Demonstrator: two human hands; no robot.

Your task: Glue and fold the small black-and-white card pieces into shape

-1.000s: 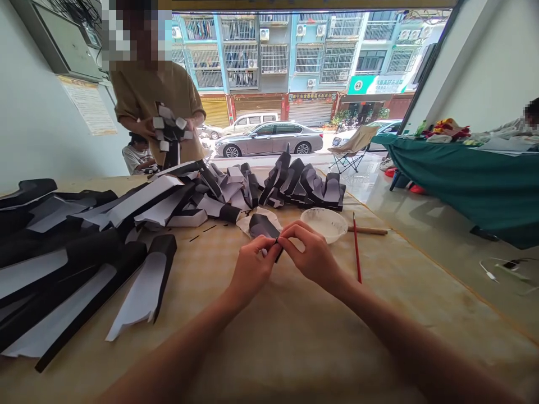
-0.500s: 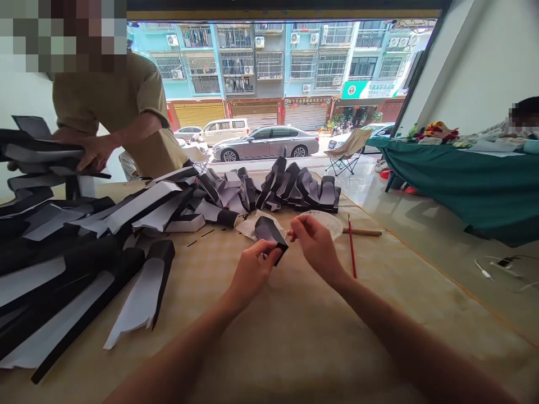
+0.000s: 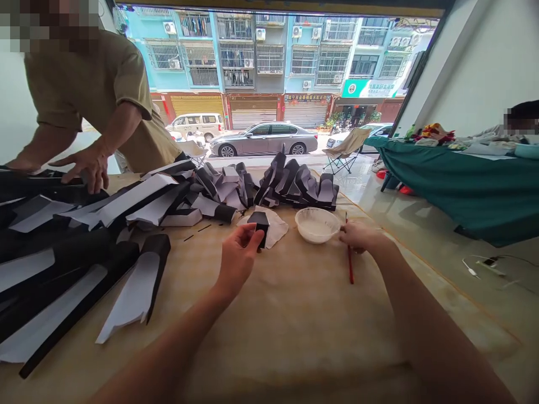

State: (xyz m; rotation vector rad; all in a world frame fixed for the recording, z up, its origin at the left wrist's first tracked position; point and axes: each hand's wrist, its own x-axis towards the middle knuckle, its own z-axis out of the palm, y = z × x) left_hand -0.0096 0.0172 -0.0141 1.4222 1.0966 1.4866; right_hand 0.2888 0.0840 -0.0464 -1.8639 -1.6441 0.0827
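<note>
My left hand (image 3: 240, 252) pinches a folded black card piece (image 3: 261, 225) with a pale inner face. Under that piece lies a crumpled whitish sheet (image 3: 278, 227), flat on the table. To its right stands a white bowl (image 3: 316, 233) with pale stuff in it and smears on its rim. My right hand (image 3: 360, 235) is beside the bowl's right edge, fingers closed, over the spot of a wooden handle that it covers. A thin red stick (image 3: 350, 266) passes beneath these fingers. What they grip is hidden.
Many black-and-white card pieces (image 3: 80, 269) are heaped at the left, more (image 3: 295, 185) along the back. Across the table (image 3: 295, 336), a person in a tan shirt (image 3: 96, 95) reaches into the heap. A green-draped table (image 3: 446, 185) stands right, a folding chair (image 3: 347, 146) behind.
My right hand has moved right, from near the card piece to beside the bowl. My left hand has shifted slightly left, turning the piece. The other person has lowered their pieces onto the heap.
</note>
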